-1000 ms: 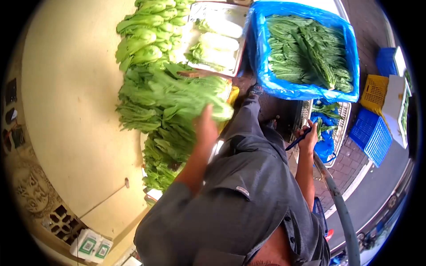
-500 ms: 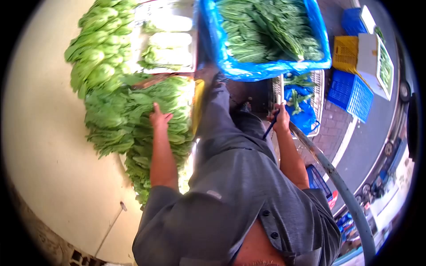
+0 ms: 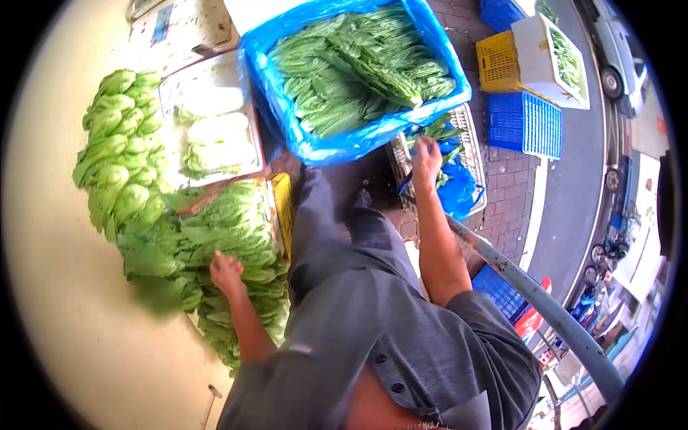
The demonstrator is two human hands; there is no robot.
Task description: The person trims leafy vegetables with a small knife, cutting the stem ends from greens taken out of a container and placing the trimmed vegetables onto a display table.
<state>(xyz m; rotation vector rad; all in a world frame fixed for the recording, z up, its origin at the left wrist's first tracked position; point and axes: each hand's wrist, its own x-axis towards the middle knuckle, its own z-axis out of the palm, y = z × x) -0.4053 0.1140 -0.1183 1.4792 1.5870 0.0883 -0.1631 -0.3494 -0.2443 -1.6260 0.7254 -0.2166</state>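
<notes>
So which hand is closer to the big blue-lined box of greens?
Right. The right hand is beside the blue-lined box; the left hand is farther away, over the leafy pile.

Plastic liner: blue, glossy, crinkled. Blue crate, yellow crate: perforated plastic, hard look. White box: smooth, matt, foam-like. Rail: painted metal, worn, rust-brown patches. Shirt: grey cloth, matt, soft folds, smooth buttons. Wall: cream, smooth, low sheen. Paving: brick-like, rough, matt. Leafy greens: ruffled surface. Blue bag: thin shiny plastic, wrinkled.
</notes>
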